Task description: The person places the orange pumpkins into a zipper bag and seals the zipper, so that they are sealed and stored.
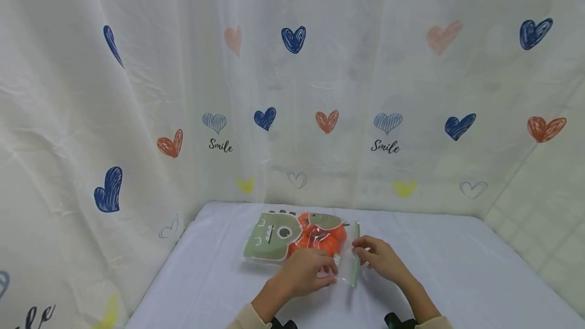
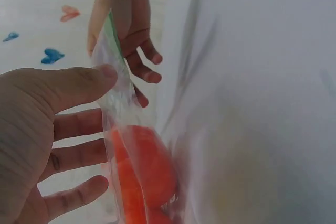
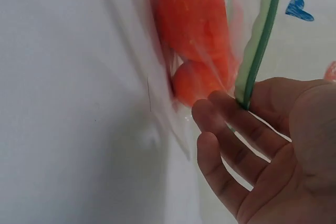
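Bag: clear plastic zip bag [image 1: 297, 240] with green dinosaur print, holding orange balls [image 1: 320, 240], lies on white tablecloth [image 1: 457, 268].
Left hand [image 1: 303, 270]: thumb and fingers pinch the bag's open edge.
Right hand [image 1: 379, 258]: fingers pinch the green zip strip [image 3: 258, 45].

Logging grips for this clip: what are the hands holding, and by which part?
Both the left hand and right hand pinch the clear plastic zip bag of orange pieces at its green-striped zipper end.
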Motion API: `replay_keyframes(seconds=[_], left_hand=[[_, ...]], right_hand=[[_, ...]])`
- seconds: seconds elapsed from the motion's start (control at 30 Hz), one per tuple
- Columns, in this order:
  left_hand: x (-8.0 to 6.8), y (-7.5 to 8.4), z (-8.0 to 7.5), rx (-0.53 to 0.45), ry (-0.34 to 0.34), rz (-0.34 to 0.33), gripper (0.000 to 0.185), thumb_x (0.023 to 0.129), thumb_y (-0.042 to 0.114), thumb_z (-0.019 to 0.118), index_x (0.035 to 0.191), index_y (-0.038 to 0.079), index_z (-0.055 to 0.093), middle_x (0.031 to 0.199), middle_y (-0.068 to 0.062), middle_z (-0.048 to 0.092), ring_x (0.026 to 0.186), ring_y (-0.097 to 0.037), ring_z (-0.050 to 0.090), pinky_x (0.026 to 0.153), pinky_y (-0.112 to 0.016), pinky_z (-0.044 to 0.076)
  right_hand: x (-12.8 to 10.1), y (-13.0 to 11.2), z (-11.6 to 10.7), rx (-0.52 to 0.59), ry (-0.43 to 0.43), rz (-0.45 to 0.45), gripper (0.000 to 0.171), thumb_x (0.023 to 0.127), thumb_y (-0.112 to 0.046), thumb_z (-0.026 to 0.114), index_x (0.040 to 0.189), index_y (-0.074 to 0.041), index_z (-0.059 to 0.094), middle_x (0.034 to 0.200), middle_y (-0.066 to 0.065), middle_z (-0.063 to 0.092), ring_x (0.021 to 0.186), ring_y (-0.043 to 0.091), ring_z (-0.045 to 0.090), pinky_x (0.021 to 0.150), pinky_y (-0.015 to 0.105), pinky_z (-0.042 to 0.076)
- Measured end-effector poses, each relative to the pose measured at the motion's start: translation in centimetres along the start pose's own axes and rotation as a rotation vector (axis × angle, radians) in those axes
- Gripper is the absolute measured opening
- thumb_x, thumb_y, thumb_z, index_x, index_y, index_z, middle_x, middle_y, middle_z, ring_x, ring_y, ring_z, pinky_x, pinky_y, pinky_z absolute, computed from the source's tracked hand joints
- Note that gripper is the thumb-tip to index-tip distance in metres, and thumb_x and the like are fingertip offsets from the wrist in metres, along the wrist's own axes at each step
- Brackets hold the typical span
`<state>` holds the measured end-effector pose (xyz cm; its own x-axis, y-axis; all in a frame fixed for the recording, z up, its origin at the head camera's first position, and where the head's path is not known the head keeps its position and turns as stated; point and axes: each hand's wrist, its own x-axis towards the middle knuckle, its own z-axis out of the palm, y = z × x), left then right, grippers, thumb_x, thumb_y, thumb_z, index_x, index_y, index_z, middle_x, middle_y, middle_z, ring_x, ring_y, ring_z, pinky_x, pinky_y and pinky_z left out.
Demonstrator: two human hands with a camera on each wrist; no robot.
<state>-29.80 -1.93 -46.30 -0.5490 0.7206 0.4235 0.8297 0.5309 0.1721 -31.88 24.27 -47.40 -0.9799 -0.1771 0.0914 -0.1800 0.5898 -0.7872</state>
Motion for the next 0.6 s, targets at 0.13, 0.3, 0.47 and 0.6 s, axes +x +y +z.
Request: replay_keyframes(seconds=[0.13,0.3,0.47,0.6], left_hand=[[-0.1,0.2,0.3,0.016,-0.035,0.002,0.009,0.089,0.033,0.079,0.098,0.032,0.077,0.093,0.018,0.068,0.079,0.007,0.055,0.070,-0.005,0.040],[0.1,0.2,0.6,0.012,-0.073,0.000,0.010,0.090,0.036,0.077,0.099,0.033,0.076,0.094,0.021,0.069,0.080,0.006,0.057,0.069,-0.006,0.040],[0.2,0.1,0.2,-0.049,-0.098,-0.024,0.010,0.093,0.034,0.073,0.102,0.031,0.076,0.090,0.022,0.070,0.082,0.006,0.062,0.070,-0.006,0.043],[0.0,-0.3,-0.7,-0.078,-0.056,-0.057,0.010,0.096,0.032,0.071,0.103,0.028,0.075,0.089,0.020,0.070,0.080,0.008,0.059,0.069,-0.006,0.043]], right_hand=[[0.1,0.3,0.1,-0.005,0.026,0.035,0.022,0.099,-0.015,0.063,0.119,-0.005,0.067,0.109,0.008,0.072,0.080,0.018,0.065,0.064,0.031,0.056],[0.2,0.6,0.2,-0.029,0.051,0.057,0.022,0.099,-0.012,0.063,0.120,-0.006,0.068,0.108,0.006,0.072,0.079,0.017,0.064,0.063,0.029,0.055],[0.3,0.8,0.1,-0.049,0.062,0.047,0.021,0.097,-0.011,0.066,0.117,-0.005,0.068,0.101,0.006,0.072,0.077,0.020,0.066,0.061,0.028,0.054],[0.2,0.7,-0.5,-0.085,0.060,0.025,0.020,0.097,-0.012,0.066,0.115,-0.006,0.069,0.097,0.005,0.073,0.077,0.020,0.067,0.062,0.028,0.053]])
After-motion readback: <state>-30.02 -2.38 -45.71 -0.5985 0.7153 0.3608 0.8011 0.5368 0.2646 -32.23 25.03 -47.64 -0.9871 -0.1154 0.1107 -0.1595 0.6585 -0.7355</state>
